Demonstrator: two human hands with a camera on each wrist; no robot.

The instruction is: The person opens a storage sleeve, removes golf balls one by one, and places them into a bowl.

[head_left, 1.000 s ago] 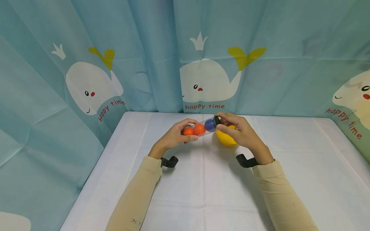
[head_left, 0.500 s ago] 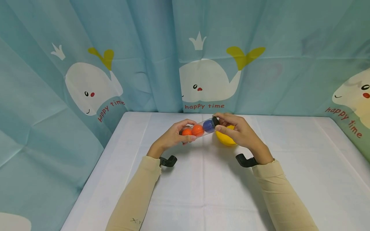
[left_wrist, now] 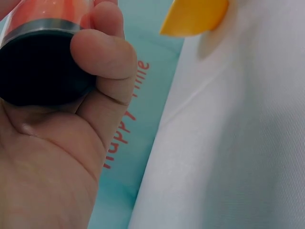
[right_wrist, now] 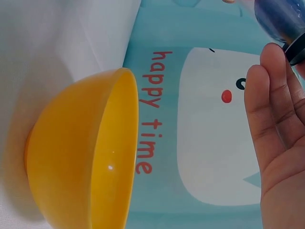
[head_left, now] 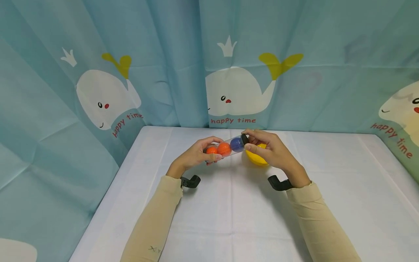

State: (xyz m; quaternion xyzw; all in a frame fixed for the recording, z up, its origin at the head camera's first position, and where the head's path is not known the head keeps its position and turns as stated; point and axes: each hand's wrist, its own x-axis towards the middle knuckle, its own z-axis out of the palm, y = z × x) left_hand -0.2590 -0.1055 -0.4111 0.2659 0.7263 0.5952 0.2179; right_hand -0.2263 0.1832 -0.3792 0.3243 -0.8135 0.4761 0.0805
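Note:
A clear tube (head_left: 233, 153) with black end caps is held slightly tilted above the table, its right end higher. Two orange balls (head_left: 224, 149) and a blue ball (head_left: 237, 144) lie in a row inside it. My left hand (head_left: 195, 154) grips the tube's left end; in the left wrist view the bottom cap (left_wrist: 43, 69) rests against the palm, thumb and fingers curled round. With thumb and fingers, my right hand (head_left: 270, 147) pinches the black cap (head_left: 244, 139) at the other end. Behind and below that hand stands a yellow bowl (head_left: 256, 159), partly hidden in the head view.
The table wears a white cloth (head_left: 232, 214). A blue curtain (head_left: 176, 72) with whale prints hangs along its back and left side. Each wrist carries a black camera mount (head_left: 191, 182).
The tube and its right-hand cap have shifted very slightly left and down against the background. Both hands keep the same hold, and the bowl stays in place.

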